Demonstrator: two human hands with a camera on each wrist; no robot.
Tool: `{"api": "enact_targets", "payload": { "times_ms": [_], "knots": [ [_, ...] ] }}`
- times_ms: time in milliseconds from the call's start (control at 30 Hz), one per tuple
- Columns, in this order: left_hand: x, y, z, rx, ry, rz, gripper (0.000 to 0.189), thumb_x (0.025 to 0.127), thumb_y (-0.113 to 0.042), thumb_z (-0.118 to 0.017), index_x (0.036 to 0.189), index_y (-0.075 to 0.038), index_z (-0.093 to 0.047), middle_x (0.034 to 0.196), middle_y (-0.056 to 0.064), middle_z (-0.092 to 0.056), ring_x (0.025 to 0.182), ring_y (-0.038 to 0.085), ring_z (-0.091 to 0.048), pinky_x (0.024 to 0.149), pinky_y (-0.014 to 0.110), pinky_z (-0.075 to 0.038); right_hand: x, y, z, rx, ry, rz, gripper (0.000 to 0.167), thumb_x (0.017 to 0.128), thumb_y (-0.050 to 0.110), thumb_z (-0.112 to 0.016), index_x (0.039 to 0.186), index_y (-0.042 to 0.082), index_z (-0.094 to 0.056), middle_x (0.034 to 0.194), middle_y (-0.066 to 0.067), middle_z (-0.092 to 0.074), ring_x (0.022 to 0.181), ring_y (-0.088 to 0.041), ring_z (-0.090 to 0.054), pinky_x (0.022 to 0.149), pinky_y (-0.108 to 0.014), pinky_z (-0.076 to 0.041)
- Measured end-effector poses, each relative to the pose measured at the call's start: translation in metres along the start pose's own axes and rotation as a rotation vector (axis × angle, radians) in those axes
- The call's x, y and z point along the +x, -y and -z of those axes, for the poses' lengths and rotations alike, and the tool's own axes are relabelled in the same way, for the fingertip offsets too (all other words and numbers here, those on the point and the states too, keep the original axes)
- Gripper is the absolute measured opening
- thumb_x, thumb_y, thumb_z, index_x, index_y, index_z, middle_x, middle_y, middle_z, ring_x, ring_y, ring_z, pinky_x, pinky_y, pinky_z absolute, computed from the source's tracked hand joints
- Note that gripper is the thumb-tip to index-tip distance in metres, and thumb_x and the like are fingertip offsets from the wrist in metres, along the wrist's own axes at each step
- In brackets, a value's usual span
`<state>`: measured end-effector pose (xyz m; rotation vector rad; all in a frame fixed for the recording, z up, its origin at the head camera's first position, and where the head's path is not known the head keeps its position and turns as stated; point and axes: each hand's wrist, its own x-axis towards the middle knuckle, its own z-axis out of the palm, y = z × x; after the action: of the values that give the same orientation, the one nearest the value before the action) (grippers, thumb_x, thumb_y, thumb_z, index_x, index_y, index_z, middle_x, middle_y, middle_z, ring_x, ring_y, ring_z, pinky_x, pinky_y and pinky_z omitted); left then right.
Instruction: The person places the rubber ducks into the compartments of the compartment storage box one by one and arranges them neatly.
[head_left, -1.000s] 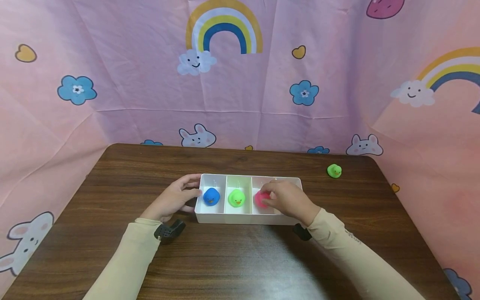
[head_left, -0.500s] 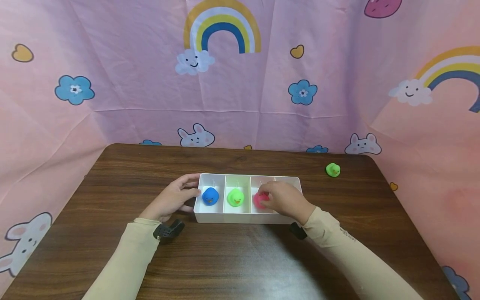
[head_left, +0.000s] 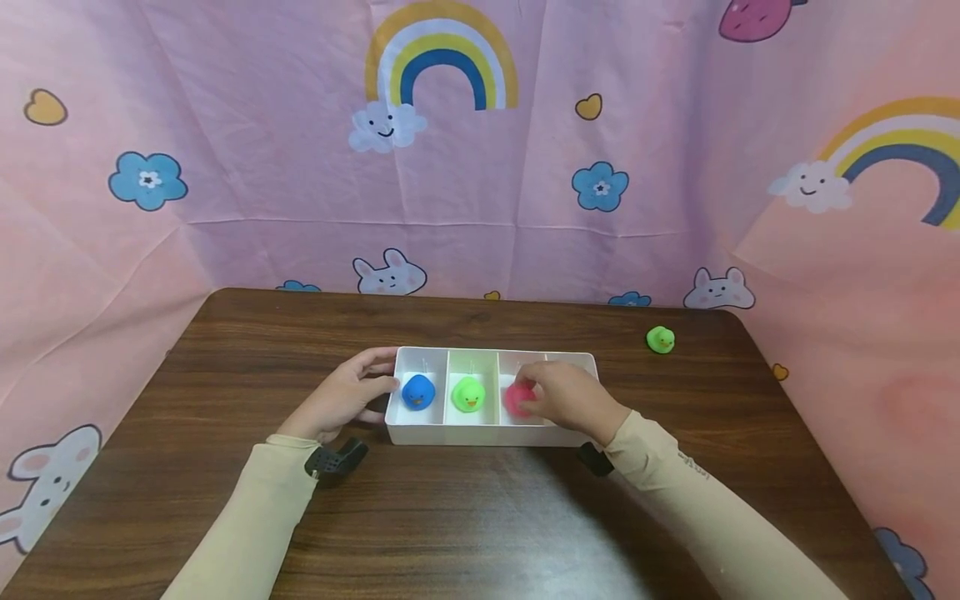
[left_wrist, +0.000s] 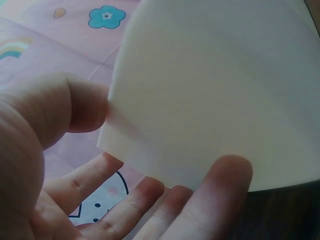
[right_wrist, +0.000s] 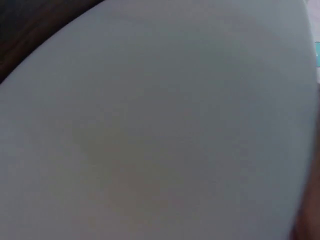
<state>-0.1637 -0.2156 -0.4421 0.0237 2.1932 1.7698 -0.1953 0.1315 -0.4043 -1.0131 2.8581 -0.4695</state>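
Shifted view, pink duck point(head_left: 515, 402) partly behind fingers point(head_left: 537, 377)

Childlike indoor corner; whether home, classroom or studio, I cannot tell. Creased pink cloth point(head_left: 285, 150) printed with rainbows point(head_left: 442, 38), blue flowers point(head_left: 147, 180) and white rabbits point(head_left: 392, 275) surrounds a dark wood-grain table point(head_left: 480, 517) where a green toy duck point(head_left: 661, 340) sits.

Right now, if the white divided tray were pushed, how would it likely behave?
The white divided tray would probably slide rather than tip, as it looks long and low on the wooden tabletop. Its straight edges suggest it is fairly stiff. The blue toy duck sits inside with space around it, so it might shift.
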Motion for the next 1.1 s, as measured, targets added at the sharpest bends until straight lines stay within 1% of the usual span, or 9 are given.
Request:
{"api": "enact_targets", "payload": {
  "times_ms": [133, 200, 233, 367, 433, 500, 767, 933, 1100],
  "knots": [
    [0.001, 0.0, 0.001, -0.002, 0.0, 0.007, 0.063, 0.102, -0.021, -0.064, 0.159, -0.015, -0.036, 0.159, 0.024, -0.038, 0.135, 0.05, -0.051, 0.082, 0.05, -0.064, -0.004, 0.0, 0.01, 0.034, 0.008, -0.041, 0.029, 0.088, 0.026, -0.083, 0.111, 0.01, -0.075, 0.105, -0.003, -0.076, 0.092, -0.02, -0.068, 0.086, -0.039, -0.058],
    [0.001, 0.0, 0.001, -0.004, 0.002, 0.01, 0.063, 0.102, -0.02, -0.063, 0.159, -0.015, -0.036, 0.159, 0.024, -0.037, 0.135, 0.05, -0.051, 0.082, 0.05, -0.064, -0.007, 0.0, 0.019, 0.052, -0.004, -0.065, 0.034, 0.089, 0.027, -0.083, 0.117, 0.009, -0.074, 0.114, -0.005, -0.075, 0.1, -0.024, -0.07, 0.089, -0.043, -0.059],
    [0.001, 0.0, 0.001, -0.004, 0.003, 0.01, 0.063, 0.102, -0.019, -0.063, 0.159, -0.015, -0.036, 0.159, 0.025, -0.037, 0.135, 0.05, -0.051, 0.082, 0.049, -0.064, -0.009, -0.001, 0.025, 0.061, -0.013, -0.08, 0.036, 0.089, 0.027, -0.082, 0.119, 0.01, -0.073, 0.117, -0.006, -0.075, 0.101, -0.024, -0.069, 0.087, -0.043, -0.059],
    [0.0, -0.001, 0.002, -0.005, 0.001, 0.009, 0.062, 0.103, -0.018, -0.062, 0.159, -0.014, -0.036, 0.159, 0.025, -0.037, 0.134, 0.05, -0.051, 0.082, 0.049, -0.064, -0.014, -0.009, 0.047, 0.095, -0.066, -0.113, 0.036, 0.091, 0.024, -0.081, 0.123, 0.011, -0.072, 0.119, -0.006, -0.073, 0.084, -0.019, -0.066, 0.072, -0.036, -0.057],
    [-0.001, -0.001, 0.002, -0.003, -0.001, 0.009, 0.061, 0.103, -0.018, -0.062, 0.158, -0.014, -0.037, 0.159, 0.025, -0.038, 0.134, 0.05, -0.052, 0.082, 0.049, -0.064, -0.019, -0.016, 0.058, 0.105, -0.093, -0.123, 0.036, 0.092, 0.022, -0.08, 0.124, 0.011, -0.071, 0.12, -0.006, -0.072, 0.08, -0.016, -0.064, 0.069, -0.034, -0.056],
    [-0.001, -0.002, 0.002, -0.002, -0.002, 0.01, 0.061, 0.103, -0.018, -0.062, 0.158, -0.013, -0.037, 0.159, 0.026, -0.038, 0.134, 0.05, -0.052, 0.082, 0.049, -0.064, -0.023, -0.025, 0.066, 0.107, -0.115, -0.125, 0.037, 0.092, 0.02, -0.08, 0.125, 0.01, -0.07, 0.121, -0.007, -0.071, 0.083, -0.015, -0.066, 0.071, -0.034, -0.058],
    [-0.001, -0.002, 0.002, -0.002, -0.006, 0.008, 0.062, 0.102, -0.019, -0.064, 0.158, -0.013, -0.037, 0.159, 0.026, -0.038, 0.134, 0.05, -0.052, 0.082, 0.049, -0.064, -0.047, -0.074, 0.086, 0.06, -0.157, -0.229, 0.041, 0.093, 0.022, -0.078, 0.131, 0.011, -0.066, 0.111, -0.006, -0.067, 0.093, -0.024, -0.067, 0.076, -0.045, -0.057],
    [-0.002, -0.002, 0.001, -0.002, -0.01, 0.015, 0.063, 0.102, -0.021, -0.065, 0.158, -0.014, -0.037, 0.159, 0.025, -0.038, 0.134, 0.051, -0.051, 0.082, 0.049, -0.064, -0.06, -0.117, 0.089, 0.027, -0.156, -0.303, 0.042, 0.097, 0.023, -0.074, 0.133, 0.006, -0.063, 0.123, -0.015, -0.064, 0.1, -0.033, -0.067, 0.081, -0.055, -0.056],
    [-0.001, -0.001, 0.0, -0.009, -0.001, 0.007, 0.064, 0.101, -0.022, -0.066, 0.158, -0.014, -0.037, 0.159, 0.025, -0.038, 0.134, 0.05, -0.051, 0.082, 0.05, -0.064, -0.074, -0.153, 0.084, 0.011, -0.16, -0.369, 0.045, 0.097, 0.023, -0.072, 0.133, 0.0, -0.061, 0.124, -0.024, -0.063, 0.105, -0.04, -0.065, 0.086, -0.06, -0.054]
  ]
}}
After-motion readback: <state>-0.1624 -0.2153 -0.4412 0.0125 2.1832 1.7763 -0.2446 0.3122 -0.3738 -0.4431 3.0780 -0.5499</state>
